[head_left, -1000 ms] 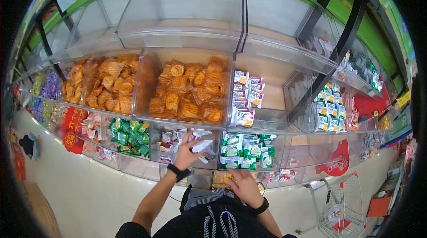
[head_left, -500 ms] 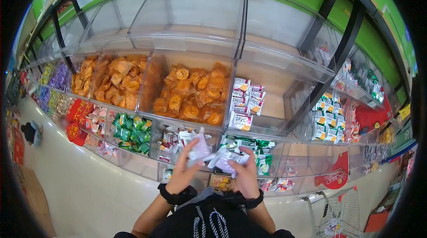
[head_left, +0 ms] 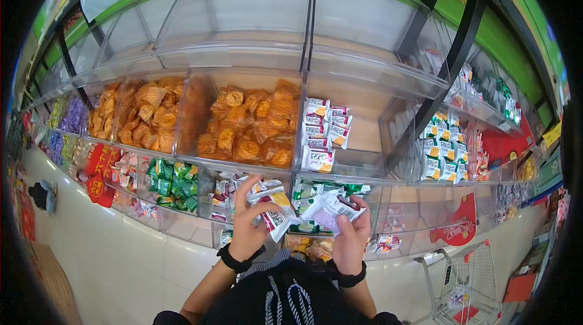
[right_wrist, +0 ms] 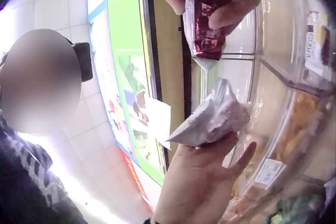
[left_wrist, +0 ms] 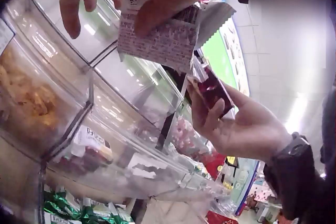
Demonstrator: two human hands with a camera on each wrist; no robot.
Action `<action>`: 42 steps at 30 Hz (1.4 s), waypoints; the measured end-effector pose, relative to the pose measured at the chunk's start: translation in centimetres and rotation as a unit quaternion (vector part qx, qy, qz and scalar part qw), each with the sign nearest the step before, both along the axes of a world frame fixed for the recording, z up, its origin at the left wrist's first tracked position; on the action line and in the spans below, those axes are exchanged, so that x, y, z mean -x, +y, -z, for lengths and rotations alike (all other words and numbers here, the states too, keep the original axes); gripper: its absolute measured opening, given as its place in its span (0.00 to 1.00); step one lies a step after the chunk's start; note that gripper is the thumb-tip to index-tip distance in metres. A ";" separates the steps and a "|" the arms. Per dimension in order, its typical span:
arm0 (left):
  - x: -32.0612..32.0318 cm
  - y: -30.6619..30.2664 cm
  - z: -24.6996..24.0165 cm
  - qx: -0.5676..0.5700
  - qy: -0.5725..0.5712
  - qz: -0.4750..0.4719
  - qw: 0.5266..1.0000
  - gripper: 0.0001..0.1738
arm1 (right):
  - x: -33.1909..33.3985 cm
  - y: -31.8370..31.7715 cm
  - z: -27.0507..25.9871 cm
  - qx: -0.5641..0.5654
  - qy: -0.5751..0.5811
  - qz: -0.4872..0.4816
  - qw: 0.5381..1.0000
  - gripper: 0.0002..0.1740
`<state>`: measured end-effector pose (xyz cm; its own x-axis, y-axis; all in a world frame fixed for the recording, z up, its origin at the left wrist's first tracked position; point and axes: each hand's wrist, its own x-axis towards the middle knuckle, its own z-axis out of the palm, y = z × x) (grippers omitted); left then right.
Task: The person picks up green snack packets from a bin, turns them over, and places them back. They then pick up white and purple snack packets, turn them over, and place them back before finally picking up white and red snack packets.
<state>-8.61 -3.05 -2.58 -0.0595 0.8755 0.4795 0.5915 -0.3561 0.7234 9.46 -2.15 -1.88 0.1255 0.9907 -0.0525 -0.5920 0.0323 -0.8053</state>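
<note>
In front of my body, my left hand holds wrapped snack packets, the thumb lying across the wrapper. A pale, printed packet shows under that thumb in the left wrist view. Beside it, my right hand pinches another snack packet between thumb and fingers. The right wrist view shows this packet's dark red side. Both hands are over the lower row of clear bins, in front of one with green-and-white packets. To the left, similar white-and-red packets lie in a neighbouring bin.
Large orange snack packs fill bins in the row above. White-and-red packets stand to their right. Green sweets lie in a lower left bin. A shopping cart stands on the floor at right.
My right hand came up from the bin edge and took packets by half a second ago. Now the hands are farther apart, and the packets in my left hand have turned, showing yellow-and-red print.
</note>
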 end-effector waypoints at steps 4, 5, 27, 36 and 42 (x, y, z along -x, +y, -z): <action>-0.3 0.2 0.1 -0.003 -0.079 0.005 0.997 0.20 | 0.0 -0.1 -0.7 -0.026 0.019 -0.071 0.997 0.24; -0.1 0.3 0.4 -0.007 -0.067 0.028 0.997 0.21 | 0.0 -0.1 -0.7 -0.034 -0.005 -0.117 0.993 0.25; -2.6 -0.6 0.1 0.215 -0.583 0.121 0.774 0.24 | 2.5 -0.7 0.0 -0.314 -0.514 0.017 0.798 0.18; -1.6 -0.4 0.4 0.234 -0.489 0.103 0.834 0.18 | 2.7 0.6 0.3 -0.112 -0.301 -0.087 0.943 0.35; -0.9 0.0 1.4 0.218 -0.480 0.110 0.843 0.20 | 1.4 1.5 3.3 -0.034 -0.382 -0.056 0.922 0.22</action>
<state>-7.67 -3.06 -3.97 -0.0502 0.9964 -0.0680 -0.3860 0.0435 0.9215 8.01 -0.61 -5.19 -0.0031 0.9974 0.0721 0.1441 0.0718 -0.9870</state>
